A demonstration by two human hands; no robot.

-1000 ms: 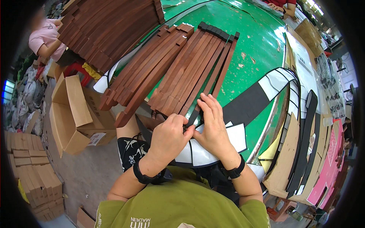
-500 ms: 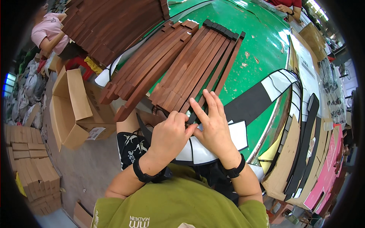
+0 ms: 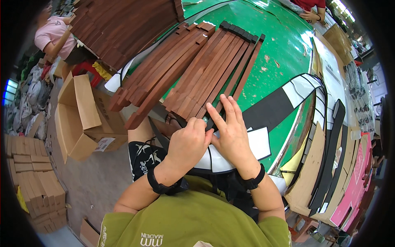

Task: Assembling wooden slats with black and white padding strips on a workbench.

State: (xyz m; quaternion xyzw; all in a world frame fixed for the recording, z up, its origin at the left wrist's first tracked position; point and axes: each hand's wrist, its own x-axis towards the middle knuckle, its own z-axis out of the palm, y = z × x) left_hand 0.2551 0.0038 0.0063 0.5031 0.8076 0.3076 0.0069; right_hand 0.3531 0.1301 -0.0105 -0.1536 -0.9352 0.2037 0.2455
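— What have your hands got?

— My left hand (image 3: 188,142) is curled into a loose fist, thumb and fingers pinched narrowly on the near end of a thin dark strip (image 3: 236,78); a small greenish thing shows at my fingertips, too small to name. My right hand (image 3: 231,133) lies flat and spread, fingers pointing to about 11 o'clock, pressing on the near ends of the brown wooden slats (image 3: 214,70). It holds nothing that I can see. The two hands touch at the thumbs.

— Where does the strip run?

— From my hands up toward 1 o'clock, along the right edge of the slat bundle, on the green table (image 3: 284,45).

— And around that?

— Under my wrists lies a white sheet with a black edge (image 3: 261,144). At 10 o'clock of my hands a second bundle of longer slats (image 3: 156,70) hangs over the table's edge. At 3 o'clock a curved black-and-white panel (image 3: 296,90) bends across the table, with flat boards (image 3: 329,164) stacked upright past it. Far out at 9 o'clock an open cardboard box (image 3: 80,119) sits on the floor, and at 10 o'clock a person in a pink shirt (image 3: 53,35) crouches.
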